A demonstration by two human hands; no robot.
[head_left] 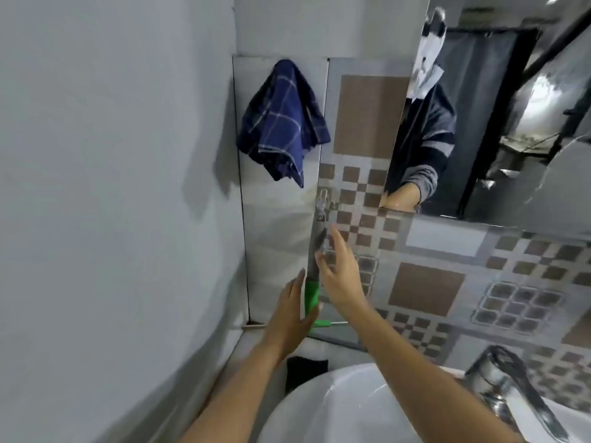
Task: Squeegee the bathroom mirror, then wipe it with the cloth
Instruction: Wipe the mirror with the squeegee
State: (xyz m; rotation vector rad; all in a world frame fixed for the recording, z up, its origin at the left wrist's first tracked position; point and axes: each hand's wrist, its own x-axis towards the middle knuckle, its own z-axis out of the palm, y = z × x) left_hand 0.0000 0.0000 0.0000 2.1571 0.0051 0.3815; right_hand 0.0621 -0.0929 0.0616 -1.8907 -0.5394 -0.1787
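Note:
A squeegee with a grey shaft and a green grip hangs from a metal hook in the wall corner, its green head at the bottom. My left hand is beside the green grip, fingers straight and thumb lying across the grip's lower end. My right hand hovers just right of the grey shaft, fingers spread, fingertips close to it. A dark blue checked cloth hangs on the wall above left. The mirror is at the upper right and reflects a person in a striped sweater.
A white sink lies below my arms, with a chrome tap at its right. A black object stands between the sink and the wall. Patterned brown-and-grey tiles cover the wall under the mirror. A plain grey wall closes the left side.

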